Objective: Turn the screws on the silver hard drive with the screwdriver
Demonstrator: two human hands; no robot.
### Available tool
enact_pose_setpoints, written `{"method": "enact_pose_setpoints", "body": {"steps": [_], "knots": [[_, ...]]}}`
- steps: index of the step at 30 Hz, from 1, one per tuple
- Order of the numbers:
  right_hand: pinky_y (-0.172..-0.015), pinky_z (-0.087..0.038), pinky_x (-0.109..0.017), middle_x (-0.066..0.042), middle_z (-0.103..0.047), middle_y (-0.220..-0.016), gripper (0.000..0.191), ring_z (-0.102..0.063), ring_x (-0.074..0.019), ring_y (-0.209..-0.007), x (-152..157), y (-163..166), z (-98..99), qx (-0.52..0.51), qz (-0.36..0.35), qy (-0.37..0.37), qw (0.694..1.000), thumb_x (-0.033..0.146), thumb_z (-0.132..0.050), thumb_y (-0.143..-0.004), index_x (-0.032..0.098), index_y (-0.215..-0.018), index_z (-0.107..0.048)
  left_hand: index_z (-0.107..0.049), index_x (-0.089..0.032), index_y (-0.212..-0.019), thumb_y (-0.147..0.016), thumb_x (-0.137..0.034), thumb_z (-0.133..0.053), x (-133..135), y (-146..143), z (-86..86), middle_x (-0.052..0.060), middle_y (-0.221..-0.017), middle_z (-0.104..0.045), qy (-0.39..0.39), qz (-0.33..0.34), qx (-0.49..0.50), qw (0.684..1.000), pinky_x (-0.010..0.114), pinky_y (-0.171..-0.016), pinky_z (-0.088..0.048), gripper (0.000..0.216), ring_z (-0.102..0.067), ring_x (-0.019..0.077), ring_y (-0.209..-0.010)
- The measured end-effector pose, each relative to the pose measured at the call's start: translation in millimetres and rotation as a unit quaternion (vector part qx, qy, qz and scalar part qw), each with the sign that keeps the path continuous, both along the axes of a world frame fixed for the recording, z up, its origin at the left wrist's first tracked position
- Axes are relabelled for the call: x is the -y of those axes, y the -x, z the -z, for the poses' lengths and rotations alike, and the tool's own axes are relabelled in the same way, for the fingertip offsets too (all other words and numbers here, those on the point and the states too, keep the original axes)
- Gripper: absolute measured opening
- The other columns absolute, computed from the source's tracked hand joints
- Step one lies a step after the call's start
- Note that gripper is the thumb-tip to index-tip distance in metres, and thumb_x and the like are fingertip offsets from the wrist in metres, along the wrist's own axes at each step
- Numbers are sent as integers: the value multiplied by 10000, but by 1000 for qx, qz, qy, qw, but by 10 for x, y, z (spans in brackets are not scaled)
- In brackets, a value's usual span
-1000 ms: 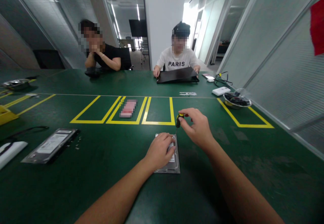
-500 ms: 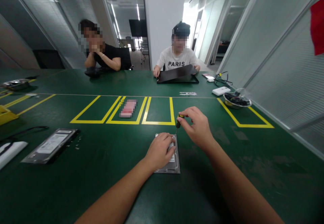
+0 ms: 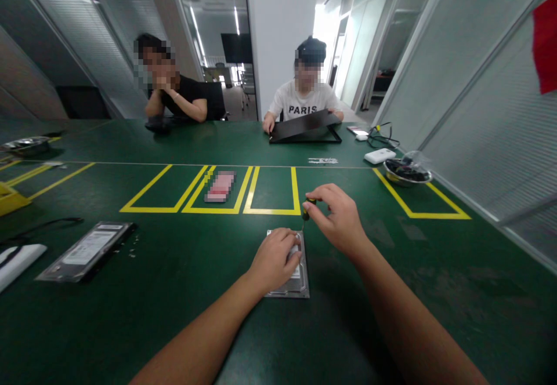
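A silver hard drive (image 3: 299, 285) lies on the green table before me, partly covered by my left hand (image 3: 275, 257). That hand rests across its top, fingers laid over the far part and thumb apart. My right hand (image 3: 336, 214) pinches a small black-and-yellow screwdriver (image 3: 306, 211) between thumb and fingertips. The screwdriver stands nearly upright, its thin shaft reaching down to the drive's far right corner. Whether the tip sits in a screw is too small to tell.
Another hard drive (image 3: 89, 251) lies at left beside several tiny screws (image 3: 133, 253). Yellow tape outlines (image 3: 272, 211) mark the table; a pink blurred object (image 3: 220, 186) lies in one. A metal bowl (image 3: 408, 177) of dark parts stands right. Across the table, one person handles a dark panel (image 3: 307, 127); another sits left.
The person opposite has shifted the dark panel slightly. My hands, the screwdriver and the hard drive look nearly the same as before.
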State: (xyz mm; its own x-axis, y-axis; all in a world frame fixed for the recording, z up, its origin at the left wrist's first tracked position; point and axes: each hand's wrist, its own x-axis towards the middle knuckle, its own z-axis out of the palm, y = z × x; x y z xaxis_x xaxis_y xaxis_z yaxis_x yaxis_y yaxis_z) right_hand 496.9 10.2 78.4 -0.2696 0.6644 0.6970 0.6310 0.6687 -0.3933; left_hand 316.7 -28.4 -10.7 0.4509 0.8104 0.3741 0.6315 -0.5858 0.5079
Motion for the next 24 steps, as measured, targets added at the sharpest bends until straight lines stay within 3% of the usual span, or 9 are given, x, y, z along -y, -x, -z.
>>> {"method": "enact_pose_setpoints", "body": {"steps": [24], "knots": [[-782, -486, -346, -55, -643, -867, 58, -608, -196, -852, 15, -4, -31, 3, 3, 4, 1000, 172, -628, -858, 194, -898, -663, -606, -200, -1025, -850, -192, -586, -3, 0, 5, 74, -1150, -613, 0, 0, -5, 1000, 404, -996, -413, 177, -541, 236, -1113]]}}
